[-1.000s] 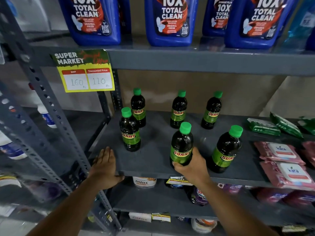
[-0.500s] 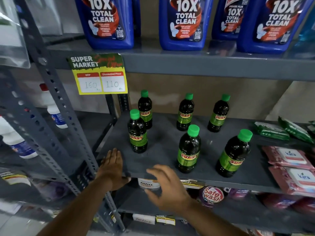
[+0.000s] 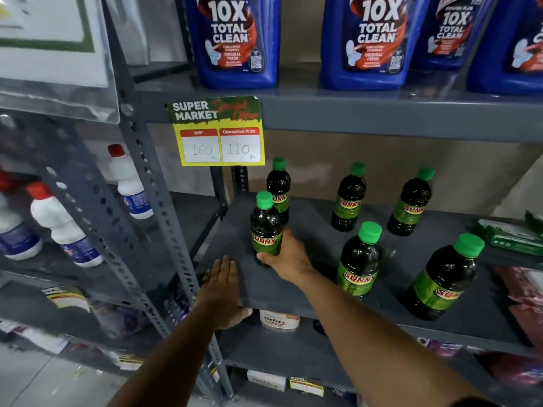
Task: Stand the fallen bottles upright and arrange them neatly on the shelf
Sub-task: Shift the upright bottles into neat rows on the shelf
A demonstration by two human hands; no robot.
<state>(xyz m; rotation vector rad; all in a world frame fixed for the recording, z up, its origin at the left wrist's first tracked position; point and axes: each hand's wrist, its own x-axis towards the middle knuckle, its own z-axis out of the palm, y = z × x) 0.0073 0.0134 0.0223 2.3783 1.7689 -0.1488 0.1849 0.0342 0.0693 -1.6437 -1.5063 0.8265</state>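
Observation:
Several dark bottles with green caps and green "SUNNY" labels stand upright on the grey shelf (image 3: 308, 298). My right hand (image 3: 289, 258) grips the base of the front-left bottle (image 3: 265, 227). Just behind that one stands another bottle (image 3: 279, 183). Two more stand at the back: one bottle (image 3: 349, 198) and one bottle (image 3: 411, 202). Two stand in front: a bottle (image 3: 360, 259) and a bottle (image 3: 443, 277). My left hand (image 3: 221, 289) lies flat on the shelf's front left corner, fingers apart, thumb under the edge.
Blue "10X Total Clean" jugs (image 3: 232, 39) fill the shelf above, with a yellow price tag (image 3: 219, 133) on its edge. White red-capped bottles (image 3: 58, 224) stand on the left rack behind a slotted grey post (image 3: 152, 183). Green packets (image 3: 508, 236) and pink packs lie at right.
My right hand left the front middle bottle, swung left across the shelf's front and closed on the front-left bottle. My view shifted left and closer. The left hand stayed on the shelf corner.

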